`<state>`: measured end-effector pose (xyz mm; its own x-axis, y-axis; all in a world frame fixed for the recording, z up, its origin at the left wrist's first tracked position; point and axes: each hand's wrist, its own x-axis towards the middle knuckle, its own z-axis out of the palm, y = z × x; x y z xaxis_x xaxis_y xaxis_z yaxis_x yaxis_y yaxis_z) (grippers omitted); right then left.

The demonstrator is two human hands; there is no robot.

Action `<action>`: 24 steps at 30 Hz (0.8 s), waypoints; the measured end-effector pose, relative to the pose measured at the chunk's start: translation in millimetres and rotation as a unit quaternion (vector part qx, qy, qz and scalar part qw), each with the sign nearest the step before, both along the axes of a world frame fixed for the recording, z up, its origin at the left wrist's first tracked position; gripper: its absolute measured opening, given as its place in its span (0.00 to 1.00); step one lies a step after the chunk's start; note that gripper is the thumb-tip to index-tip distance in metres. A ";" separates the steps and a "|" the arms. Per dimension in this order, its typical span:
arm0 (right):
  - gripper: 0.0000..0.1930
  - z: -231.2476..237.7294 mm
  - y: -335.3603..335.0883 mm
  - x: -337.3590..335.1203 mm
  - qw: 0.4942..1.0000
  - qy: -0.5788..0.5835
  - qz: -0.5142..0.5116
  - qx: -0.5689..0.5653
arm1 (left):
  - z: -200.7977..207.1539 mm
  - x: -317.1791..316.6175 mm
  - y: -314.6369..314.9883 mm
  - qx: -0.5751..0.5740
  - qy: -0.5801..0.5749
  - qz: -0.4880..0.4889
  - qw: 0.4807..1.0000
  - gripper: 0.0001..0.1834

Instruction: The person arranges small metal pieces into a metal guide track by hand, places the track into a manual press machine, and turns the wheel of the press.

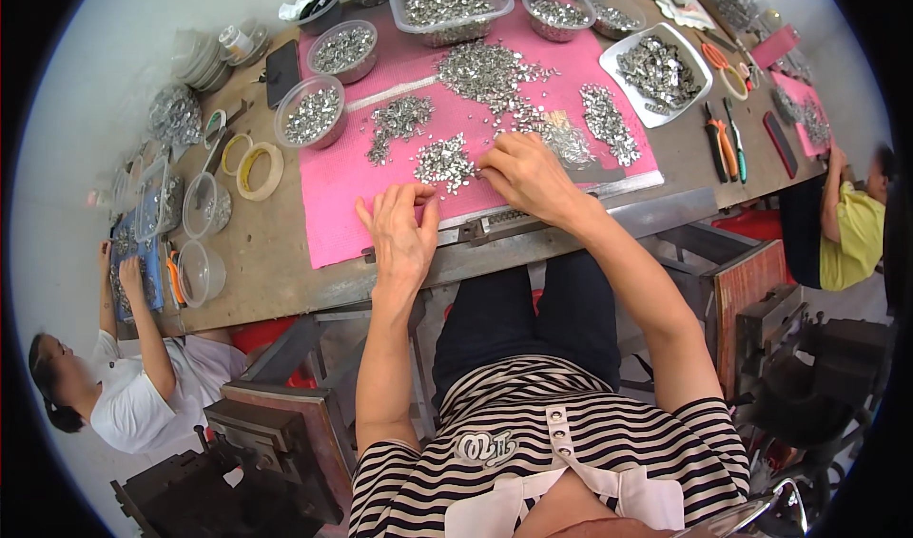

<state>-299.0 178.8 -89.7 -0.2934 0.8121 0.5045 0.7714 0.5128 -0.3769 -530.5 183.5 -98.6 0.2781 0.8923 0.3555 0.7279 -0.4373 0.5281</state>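
My left hand (399,232) is low over the front of the pink mat (328,196), thumb and forefinger drawn together near a slotted metal rail (499,220). Whatever those fingertips hold is too small to make out. My right hand (531,179) pinches with its fingertips pointing left, at the edge of a small pile of silvery metal pieces (444,163); what is between them is hidden. Beyond the hands lie a large heap of metal pieces (487,70) and a smaller heap (399,120). Thin metal strips (569,144) lie just past my right wrist.
Round plastic tubs (312,112) and a rectangular tub (449,10) of metal pieces line the mat. A white tray (656,70), pliers (715,144) and a red case (780,144) are right; tape rolls (260,172) left. Co-workers sit at left (143,395) and right (846,234).
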 end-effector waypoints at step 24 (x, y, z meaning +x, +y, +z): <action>0.04 4.8 -4.4 -2.2 0.998 0.005 0.061 -0.022 | 3.7 -1.5 -1.2 0.042 0.034 -0.005 0.999 0.05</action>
